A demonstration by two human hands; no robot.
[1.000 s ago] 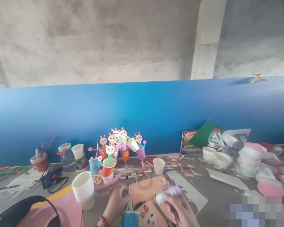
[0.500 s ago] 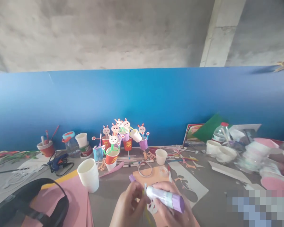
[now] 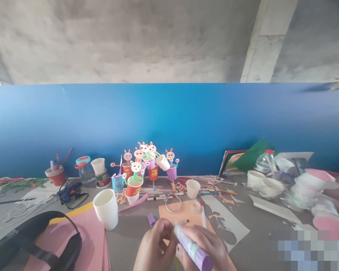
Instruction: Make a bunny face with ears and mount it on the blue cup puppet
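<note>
In my right hand [image 3: 206, 244] is a purple-and-white glue stick [image 3: 191, 246], its tip pointing up and left. My left hand [image 3: 158, 244] is closed in a pinch right beside that tip. Between its fingers runs a thin yellow strip [image 3: 176, 263], mostly hidden by the hands. The purple glue cap [image 3: 151, 220] lies on the table just beyond my left hand. Under both hands is a sheet of orange paper [image 3: 166, 212], with a roll of tape [image 3: 173, 203] on its far edge.
Rabbit-faced paper cup figures [image 3: 134, 184] stand behind. At left are a white cup [image 3: 105, 209], pink paper [image 3: 87, 237] and a black headset [image 3: 36, 248]. Cut white paper [image 3: 237, 226], a small cup [image 3: 192, 188] and bagged cups [image 3: 305, 188] lie toward the right.
The glue stick has turned so its base points further down toward me, its tip staying by my left fingers. The purple cap shows more fully. A small paper face below the hands is now mostly covered.
</note>
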